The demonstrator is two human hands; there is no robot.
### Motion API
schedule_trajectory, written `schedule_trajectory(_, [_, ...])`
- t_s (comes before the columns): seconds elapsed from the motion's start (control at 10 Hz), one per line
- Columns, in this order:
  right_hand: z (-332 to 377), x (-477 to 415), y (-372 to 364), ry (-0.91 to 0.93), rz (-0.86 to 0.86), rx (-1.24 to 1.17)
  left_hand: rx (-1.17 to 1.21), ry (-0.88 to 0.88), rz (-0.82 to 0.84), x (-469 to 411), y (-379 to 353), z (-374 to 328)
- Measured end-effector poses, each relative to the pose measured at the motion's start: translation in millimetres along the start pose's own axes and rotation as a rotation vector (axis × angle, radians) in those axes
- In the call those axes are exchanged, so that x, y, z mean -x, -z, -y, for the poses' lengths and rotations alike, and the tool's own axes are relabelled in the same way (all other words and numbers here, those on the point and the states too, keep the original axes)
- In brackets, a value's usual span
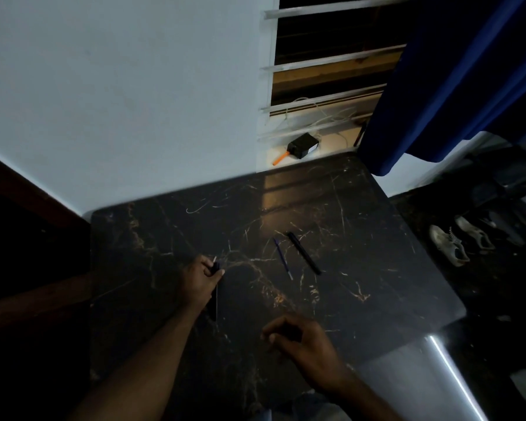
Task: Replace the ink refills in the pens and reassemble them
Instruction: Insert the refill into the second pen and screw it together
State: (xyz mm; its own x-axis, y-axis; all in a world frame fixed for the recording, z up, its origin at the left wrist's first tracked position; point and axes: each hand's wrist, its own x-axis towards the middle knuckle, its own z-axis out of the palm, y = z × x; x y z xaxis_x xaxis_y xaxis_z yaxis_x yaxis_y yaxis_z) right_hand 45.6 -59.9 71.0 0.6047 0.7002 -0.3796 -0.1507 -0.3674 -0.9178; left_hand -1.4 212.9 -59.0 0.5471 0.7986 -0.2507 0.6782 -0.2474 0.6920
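My left hand (199, 278) is closed around a dark pen (214, 267) at the left of the black marble table (377, 299); a thin pale tip sticks out above the fingers, and a dark length runs down below the hand. My right hand (301, 337) hovers over the table's near middle with fingers curled; I cannot tell whether it holds anything. Further back to the right lie a thin blue ink refill (283, 258) and, beside it, a black pen (303, 253), both slanting and untouched.
A white wall stands behind the table. On the window sill sit a black box (302, 145) and an orange marker (280, 158). A blue curtain (438, 86) hangs at the right. White shoes (450, 244) lie on the dark floor beyond the table's right edge.
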Motion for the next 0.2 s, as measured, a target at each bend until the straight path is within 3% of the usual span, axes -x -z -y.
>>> schedule_trajectory(0.2, [-3.9,0.7,0.4,0.006,0.032,-0.028,0.042,0.001,-0.005,-3.4,-7.7,5.9])
